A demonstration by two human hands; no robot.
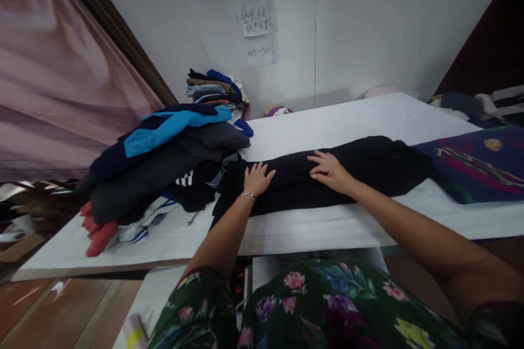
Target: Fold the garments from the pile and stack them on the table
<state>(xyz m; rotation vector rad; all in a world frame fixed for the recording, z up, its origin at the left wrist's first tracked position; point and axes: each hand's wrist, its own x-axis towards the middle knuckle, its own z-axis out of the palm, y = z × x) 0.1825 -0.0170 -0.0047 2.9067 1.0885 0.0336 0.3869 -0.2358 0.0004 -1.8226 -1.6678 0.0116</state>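
- Black cloth (290, 182) lies stretched out on the white table (319, 130).
- Left hand (257, 180) and right hand (331, 172) rest open on it.
- Looks like smoothing; folding would need a pinched edge.

open tabletop (315, 133) beyond black garment (290, 180), clothes pile (164, 166) blocking left, patterned fabric (491, 155) right

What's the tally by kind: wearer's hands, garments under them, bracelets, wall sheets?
Left hand and right hand: 2
Black cloth garment under both: 1
Thin silvery bracelet: 1
Upper white handwritten paper sheet and lower white handwritten paper sheet: 2
Total: 6
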